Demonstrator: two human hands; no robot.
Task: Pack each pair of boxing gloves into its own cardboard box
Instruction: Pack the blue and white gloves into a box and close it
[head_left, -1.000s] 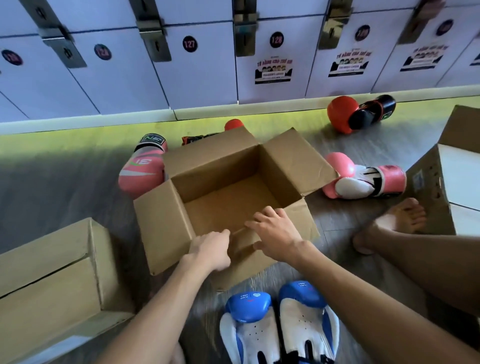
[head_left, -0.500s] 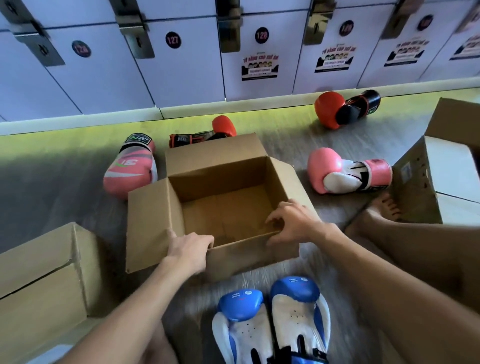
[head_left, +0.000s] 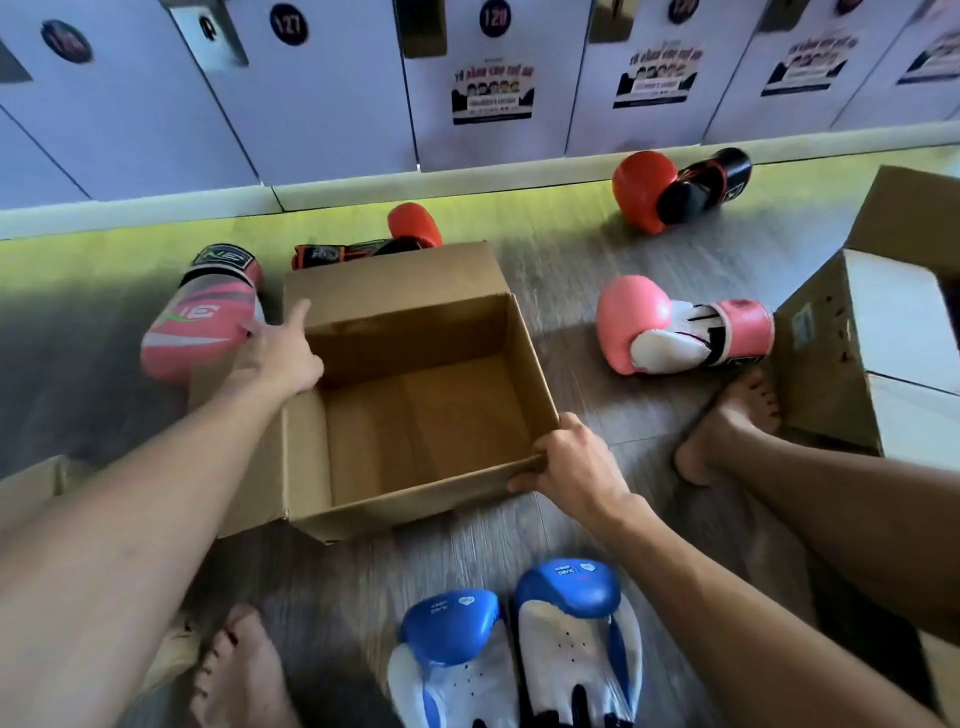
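An empty open cardboard box (head_left: 415, 410) stands on the floor in front of me. My right hand (head_left: 571, 467) grips its near right corner. My left hand (head_left: 280, 353) reaches over the box's far left corner, fingers spread, just short of a pink glove (head_left: 202, 317) lying to the left. A second pink and white glove (head_left: 675, 332) lies to the right of the box. Two blue and white gloves (head_left: 519, 644) lie side by side at the bottom. One red and black glove (head_left: 374, 244) sits behind the box, another (head_left: 675, 189) at the far right by the lockers.
White numbered lockers (head_left: 311, 104) line the far wall. A second cardboard box (head_left: 872, 343) stands at the right, next to my right foot (head_left: 727, 431). Part of a third box (head_left: 31, 488) shows at the left behind my forearm. My left foot (head_left: 239, 670) is at the bottom.
My left hand left the box's near edge and reached forward to the far left corner, toward the pink glove. My right hand slid to the near right corner. The box's side flaps folded down.
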